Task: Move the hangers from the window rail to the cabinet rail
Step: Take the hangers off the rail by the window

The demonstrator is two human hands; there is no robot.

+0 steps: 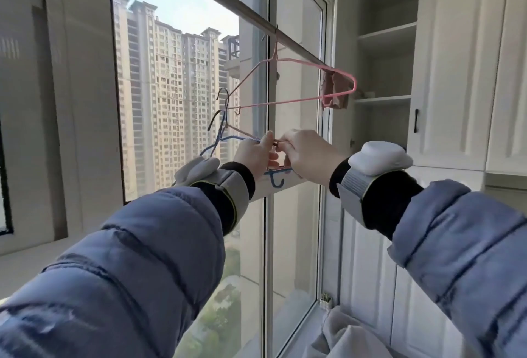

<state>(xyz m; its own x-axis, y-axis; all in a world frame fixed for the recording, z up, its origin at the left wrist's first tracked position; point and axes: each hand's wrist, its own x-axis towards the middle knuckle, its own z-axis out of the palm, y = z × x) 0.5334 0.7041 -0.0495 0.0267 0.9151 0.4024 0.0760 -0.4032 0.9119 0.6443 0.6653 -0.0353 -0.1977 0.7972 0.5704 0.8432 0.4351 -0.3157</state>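
Fingers: both hands pinch shut on gathered hangers below the window rail, left hand and right hand meeting, likely bunching them for carrying. Pink hanger hangs on the rail.
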